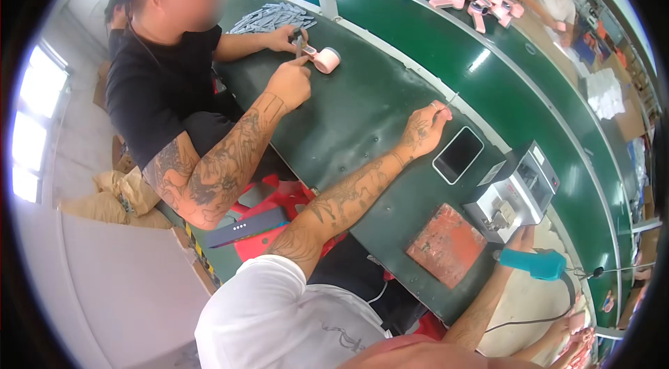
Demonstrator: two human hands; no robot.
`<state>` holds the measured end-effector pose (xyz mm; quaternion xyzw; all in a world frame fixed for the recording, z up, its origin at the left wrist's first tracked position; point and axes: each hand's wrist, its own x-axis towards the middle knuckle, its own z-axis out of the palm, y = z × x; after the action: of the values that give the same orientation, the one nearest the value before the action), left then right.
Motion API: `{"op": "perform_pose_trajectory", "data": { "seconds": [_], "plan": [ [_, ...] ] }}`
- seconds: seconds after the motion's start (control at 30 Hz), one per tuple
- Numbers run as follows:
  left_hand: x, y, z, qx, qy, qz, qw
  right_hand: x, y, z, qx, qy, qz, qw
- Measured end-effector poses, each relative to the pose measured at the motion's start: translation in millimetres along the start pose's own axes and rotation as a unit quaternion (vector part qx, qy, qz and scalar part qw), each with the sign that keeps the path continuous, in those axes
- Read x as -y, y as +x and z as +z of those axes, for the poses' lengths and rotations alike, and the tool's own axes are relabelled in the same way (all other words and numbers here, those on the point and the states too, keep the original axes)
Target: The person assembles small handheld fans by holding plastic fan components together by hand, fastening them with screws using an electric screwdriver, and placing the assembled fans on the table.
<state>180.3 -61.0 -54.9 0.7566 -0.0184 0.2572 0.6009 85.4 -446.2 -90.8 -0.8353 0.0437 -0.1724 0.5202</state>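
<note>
Left hand (424,128): pinching a thin piece (454,98)
Right hand (521,239): near silver machine (514,193); its grasp I cannot tell

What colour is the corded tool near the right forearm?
Mostly teal; the tool shows best in the head view.

The phone (458,155) lies on the tabletop (348,139): the left hand (422,130) just left of it, the machine (512,195) right, the slab (446,245) before it, the belt (516,101) behind, the strip pile (270,19) far left
</note>
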Motion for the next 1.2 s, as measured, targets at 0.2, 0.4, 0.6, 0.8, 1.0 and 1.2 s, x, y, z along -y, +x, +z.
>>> {"op": "perform_pose_trajectory", "data": {
  "seconds": [0.2,0.4,0.6,0.8,1.0,1.2],
  "plan": [
    [-1.5,-3.6,3.4,0.032,0.032,-0.004,0.999,-2.7,0.8,0.1,-0.014,0.053,-0.033,0.998],
    [14.5,-2.5,9.0,-0.017,0.051,0.035,0.998,-7.4,2.2,1.2,-0.007,0.036,-0.037,0.999],
    [5.6,-2.6,7.3,0.000,0.062,-0.013,0.998,-3.1,2.7,0.5,-0.007,0.015,-0.039,0.999],
    [8.9,-2.6,10.2,-0.023,0.053,0.018,0.998,-5.3,3.3,0.3,-0.008,0.024,-0.049,0.998],
    [2.1,-3.1,6.1,0.022,0.081,-0.036,0.996,8.4,0.7,0.4,0.000,0.031,-0.035,0.999],
    [-0.5,-2.5,4.6,0.029,0.076,-0.037,0.996,1.9,1.0,2.1,-0.012,0.039,-0.029,0.999]
  ]
}}
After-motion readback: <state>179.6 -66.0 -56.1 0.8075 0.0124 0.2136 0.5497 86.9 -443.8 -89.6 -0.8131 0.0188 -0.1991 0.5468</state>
